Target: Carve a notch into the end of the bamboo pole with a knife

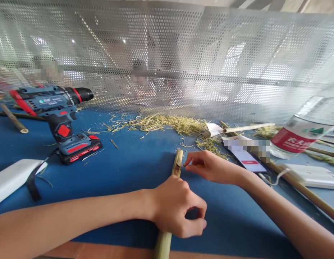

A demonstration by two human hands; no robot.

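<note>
A pale green bamboo stick [163, 246] points away from me over the front edge of the blue table. My left hand [176, 205] lies across it and holds it down, fingers curled, thumb and forefinger bent to the right. Beyond that hand shows the stick's far end, with a dark, rough patch at a joint. Beside this patch is my right hand [208, 166], its thumb and forefinger pinched close to the stick. A small thin sliver seems to be at the fingertips, too small to name.
A cordless drill [61, 120] stands at the left, near a white box [17, 178]. Shavings [167, 123] lie along the perforated metal screen [167, 54]. At the right are a phone [245, 155], a water bottle [304, 127], a white power bank [312, 176] and a long stick [304, 192].
</note>
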